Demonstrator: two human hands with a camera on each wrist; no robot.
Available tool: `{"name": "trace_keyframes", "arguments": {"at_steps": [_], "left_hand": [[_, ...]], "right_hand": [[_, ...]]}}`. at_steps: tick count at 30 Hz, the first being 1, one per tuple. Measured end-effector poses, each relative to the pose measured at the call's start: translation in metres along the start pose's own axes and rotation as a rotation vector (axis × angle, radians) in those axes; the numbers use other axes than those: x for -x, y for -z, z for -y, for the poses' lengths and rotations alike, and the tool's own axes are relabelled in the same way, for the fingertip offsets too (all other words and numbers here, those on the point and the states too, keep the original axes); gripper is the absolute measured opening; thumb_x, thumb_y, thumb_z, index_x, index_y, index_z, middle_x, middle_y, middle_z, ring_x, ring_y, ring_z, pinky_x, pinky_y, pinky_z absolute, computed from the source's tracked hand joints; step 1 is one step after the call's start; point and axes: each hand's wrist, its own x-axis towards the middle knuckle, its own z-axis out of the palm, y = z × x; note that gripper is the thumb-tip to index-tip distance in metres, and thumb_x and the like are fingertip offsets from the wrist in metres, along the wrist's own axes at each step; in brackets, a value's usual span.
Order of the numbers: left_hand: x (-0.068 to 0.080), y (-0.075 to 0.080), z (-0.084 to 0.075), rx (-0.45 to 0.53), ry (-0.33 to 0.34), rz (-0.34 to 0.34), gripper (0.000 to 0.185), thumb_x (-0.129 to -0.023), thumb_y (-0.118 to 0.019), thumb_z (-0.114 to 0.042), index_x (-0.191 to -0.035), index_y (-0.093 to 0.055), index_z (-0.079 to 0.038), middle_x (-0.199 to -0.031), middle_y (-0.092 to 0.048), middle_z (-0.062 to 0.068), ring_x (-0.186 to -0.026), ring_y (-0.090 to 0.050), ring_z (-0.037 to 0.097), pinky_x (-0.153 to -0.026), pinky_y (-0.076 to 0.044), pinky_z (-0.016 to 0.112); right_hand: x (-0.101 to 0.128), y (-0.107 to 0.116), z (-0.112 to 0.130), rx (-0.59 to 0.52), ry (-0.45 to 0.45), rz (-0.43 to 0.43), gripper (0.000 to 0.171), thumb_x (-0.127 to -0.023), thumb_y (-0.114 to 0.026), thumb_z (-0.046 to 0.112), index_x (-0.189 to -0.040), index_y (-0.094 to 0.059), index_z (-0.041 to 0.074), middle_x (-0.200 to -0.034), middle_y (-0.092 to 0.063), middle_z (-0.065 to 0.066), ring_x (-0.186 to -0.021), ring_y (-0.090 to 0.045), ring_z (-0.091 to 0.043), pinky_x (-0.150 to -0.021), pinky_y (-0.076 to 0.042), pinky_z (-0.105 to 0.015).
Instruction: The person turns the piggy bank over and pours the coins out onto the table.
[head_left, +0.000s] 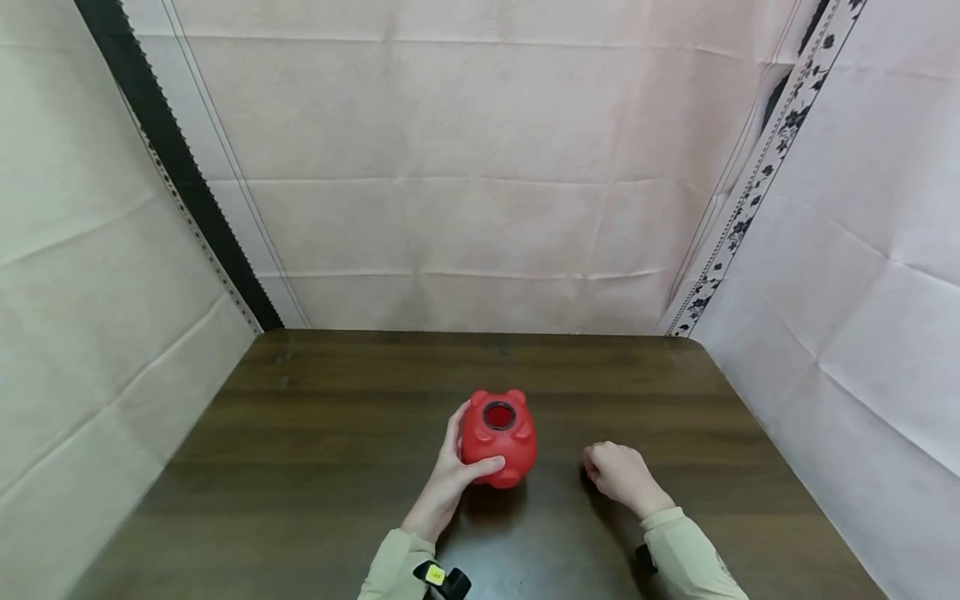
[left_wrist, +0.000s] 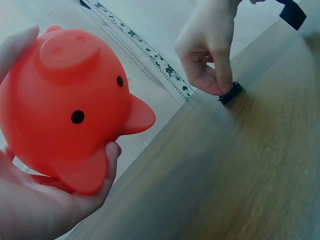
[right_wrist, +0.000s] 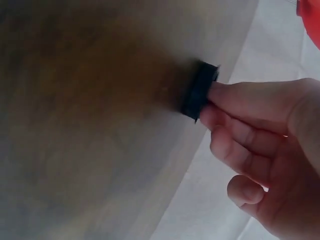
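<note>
A red piggy bank (head_left: 504, 446) is gripped by my left hand (head_left: 452, 471), thumb on the near side and fingers around its left side. Its underside, with a round dark-rimmed hole (head_left: 498, 416), faces the head camera. In the left wrist view the snout and black dot eyes show. To the right, low over the table, my right hand (head_left: 621, 477) pinches a small black stopper (right_wrist: 199, 91) between thumb and fingertips. The right hand itself hides that stopper in the head view.
Both hands are over a dark brown wooden table (head_left: 337, 417). White cloth walls (head_left: 465, 225) surround it at the back and both sides, with a floral trim (head_left: 742, 208) at the right corner. Black wrist straps (head_left: 450, 581) sit on the sleeves.
</note>
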Motion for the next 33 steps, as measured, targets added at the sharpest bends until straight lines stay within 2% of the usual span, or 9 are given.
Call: {"name": "trace_keyframes", "arguments": {"at_steps": [5,8,10,12,16,19,26,29,33], "left_hand": [[0.001,0.001,0.001,0.005,0.003,-0.024,0.085,-0.080,-0.077,-0.020,-0.148,-0.026,-0.035,-0.144,-0.042,0.006,-0.130,-0.041,0.026,-0.096,-0.053,0.038],[0.001,0.002,0.002,0.007,0.001,-0.038,0.085,-0.080,-0.077,-0.020,-0.148,-0.027,-0.035,-0.144,-0.043,0.006,-0.130,-0.041,0.026,-0.097,-0.052,0.038],[0.000,0.003,0.002,0.004,-0.001,-0.056,0.086,-0.081,-0.077,-0.022,-0.148,-0.026,-0.035,-0.145,-0.042,0.006,-0.130,-0.041,0.026,-0.097,-0.052,0.038],[0.000,0.004,0.001,0.011,0.000,-0.076,0.087,-0.082,-0.076,-0.024,-0.150,-0.022,-0.033,-0.146,-0.040,0.007,-0.131,-0.040,0.027,-0.098,-0.051,0.038],[0.000,0.006,-0.001,0.033,0.011,-0.104,0.090,-0.085,-0.072,-0.028,-0.153,-0.013,-0.028,-0.153,-0.034,0.010,-0.136,-0.036,0.029,-0.106,-0.045,0.039],[0.001,0.005,-0.003,0.017,0.020,-0.096,0.090,-0.087,-0.071,-0.030,-0.154,-0.012,-0.024,-0.157,-0.030,0.010,-0.137,-0.035,0.029,-0.110,-0.041,0.040],[0.006,0.004,-0.002,0.077,0.023,0.015,0.090,-0.087,-0.071,-0.030,-0.154,-0.011,-0.022,-0.156,-0.030,0.009,-0.128,-0.045,0.020,-0.100,-0.049,0.027],[0.010,0.007,0.002,0.248,0.020,0.099,0.078,-0.090,-0.067,-0.021,-0.151,-0.018,-0.023,-0.142,-0.045,-0.001,-0.117,-0.052,0.010,-0.095,-0.050,0.024],[0.015,0.011,0.005,0.513,-0.030,0.258,0.044,-0.100,-0.043,-0.018,-0.141,-0.030,-0.026,-0.126,-0.056,-0.013,-0.111,-0.056,0.005,-0.097,-0.046,0.025]], "right_hand": [[0.000,0.017,0.016,0.003,-0.112,-0.033,0.029,-0.077,-0.064,-0.002,-0.059,-0.050,0.016,-0.057,-0.048,0.005,-0.051,-0.041,-0.010,-0.047,-0.035,-0.027],[-0.004,0.040,0.036,-0.021,-0.126,-0.163,0.017,-0.081,-0.067,0.003,-0.068,-0.061,0.013,-0.066,-0.058,0.001,-0.058,-0.055,-0.015,-0.051,-0.045,-0.033],[-0.009,0.055,0.053,-0.055,-0.024,-0.265,0.007,-0.082,-0.072,0.010,-0.088,-0.068,0.012,-0.083,-0.066,-0.001,-0.075,-0.064,-0.018,-0.065,-0.053,-0.037],[-0.014,0.068,0.073,-0.092,0.165,-0.328,0.030,-0.082,-0.076,0.018,-0.110,-0.068,0.013,-0.106,-0.067,-0.003,-0.098,-0.065,-0.020,-0.081,-0.053,-0.039],[-0.024,0.082,0.107,-0.089,0.525,-0.270,0.056,-0.087,-0.072,0.032,-0.138,-0.053,0.018,-0.140,-0.054,0.000,-0.130,-0.050,-0.018,-0.099,-0.044,-0.043],[-0.034,0.085,0.122,0.026,0.647,-0.242,0.056,-0.091,-0.065,0.037,-0.141,-0.050,0.017,-0.147,-0.050,0.000,-0.137,-0.046,-0.016,-0.106,-0.041,-0.044],[-0.065,0.086,0.127,0.245,0.709,-0.118,0.040,-0.096,-0.055,0.042,-0.130,-0.061,0.021,-0.138,-0.057,0.001,-0.132,-0.050,-0.015,-0.113,-0.035,-0.043],[-0.071,0.085,0.127,0.210,0.722,-0.084,0.031,-0.099,-0.051,0.038,-0.125,-0.063,0.024,-0.135,-0.058,0.002,-0.130,-0.051,-0.014,-0.113,-0.034,-0.046],[-0.076,0.086,0.127,0.202,0.713,-0.201,0.028,-0.097,-0.056,0.031,-0.123,-0.064,0.023,-0.129,-0.062,0.003,-0.125,-0.055,-0.014,-0.113,-0.036,-0.048]]}}
